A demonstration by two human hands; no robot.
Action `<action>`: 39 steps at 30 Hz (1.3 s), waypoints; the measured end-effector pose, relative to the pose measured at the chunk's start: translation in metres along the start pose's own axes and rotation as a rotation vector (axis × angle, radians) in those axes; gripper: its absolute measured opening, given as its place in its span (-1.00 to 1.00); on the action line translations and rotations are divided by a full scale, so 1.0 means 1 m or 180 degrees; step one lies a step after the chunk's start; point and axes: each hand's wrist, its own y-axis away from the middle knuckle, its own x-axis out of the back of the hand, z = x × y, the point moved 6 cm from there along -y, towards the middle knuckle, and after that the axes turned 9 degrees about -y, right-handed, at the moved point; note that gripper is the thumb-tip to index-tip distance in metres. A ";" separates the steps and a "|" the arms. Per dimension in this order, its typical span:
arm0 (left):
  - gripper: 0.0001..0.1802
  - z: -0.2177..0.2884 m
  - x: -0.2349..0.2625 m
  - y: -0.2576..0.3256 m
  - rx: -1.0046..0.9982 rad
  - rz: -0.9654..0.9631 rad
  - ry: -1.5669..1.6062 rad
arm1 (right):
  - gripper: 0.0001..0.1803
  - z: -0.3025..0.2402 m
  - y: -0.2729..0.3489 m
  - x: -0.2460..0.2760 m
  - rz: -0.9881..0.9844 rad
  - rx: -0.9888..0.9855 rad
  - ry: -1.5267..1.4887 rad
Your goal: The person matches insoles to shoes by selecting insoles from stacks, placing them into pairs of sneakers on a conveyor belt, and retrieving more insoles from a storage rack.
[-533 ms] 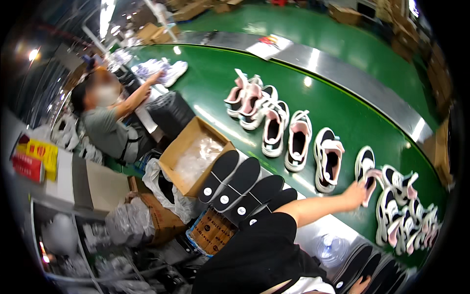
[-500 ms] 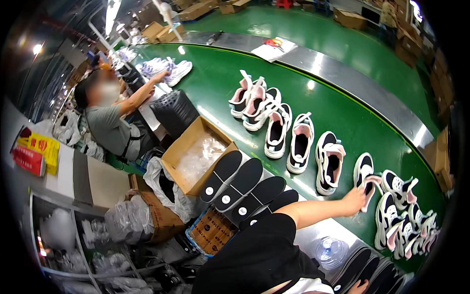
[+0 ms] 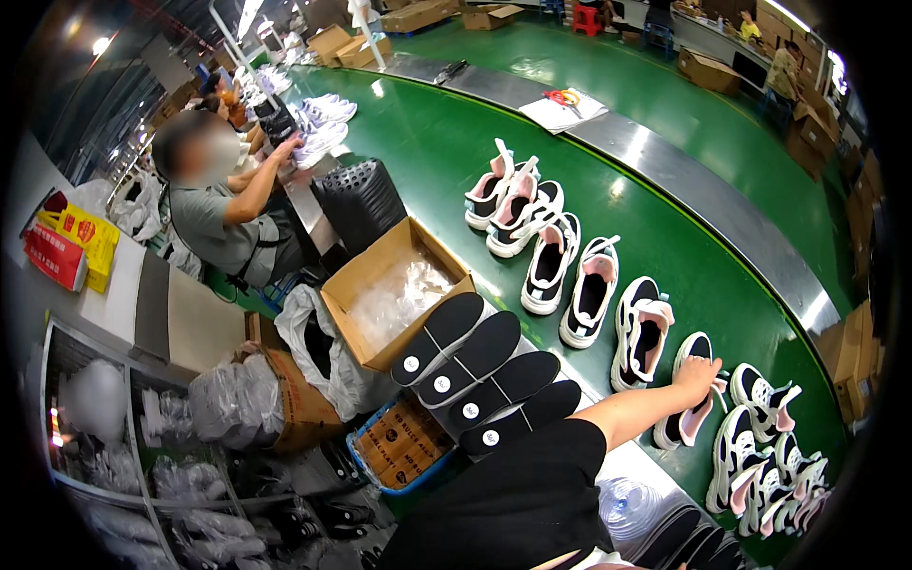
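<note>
On the green conveyor belt, near its lower right stretch, lay the white, black and pink sneaker that the person's hand had taken by the collar. Which hand it was could not be told for certain; it reached out on a bare forearm from under a black sleeve, and its fingers were curled over the shoe's opening, gripping the rim. No other hand of the person showed.

Beyond that sneaker, up the belt, stood a row of matching sneakers, openings upward, one beside the next. Below and to the right of the held sneaker a further cluster of the same shoes crowded together.

Left of the held sneaker, four black insoles fanned out, each bearing a small round white sticker near its heel end. Further left sat an open brown cardboard box holding clear plastic bags. Below the insoles stood a blue crate lined with brown printed card.

Far left of the sneaker, a yellow rectangular package and a red one lay side by side on a grey desk. A co-worker in a grey shirt sat up the line, hands on white shoes. Across the belt, papers rested on the metal edge, and brown cartons stood on the green floor.
</note>
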 end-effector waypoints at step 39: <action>-0.76 -0.017 0.021 0.049 0.0769 -0.0216 0.1121 | -0.85 -0.310 -0.036 -0.158 -0.0812 0.3367 0.0928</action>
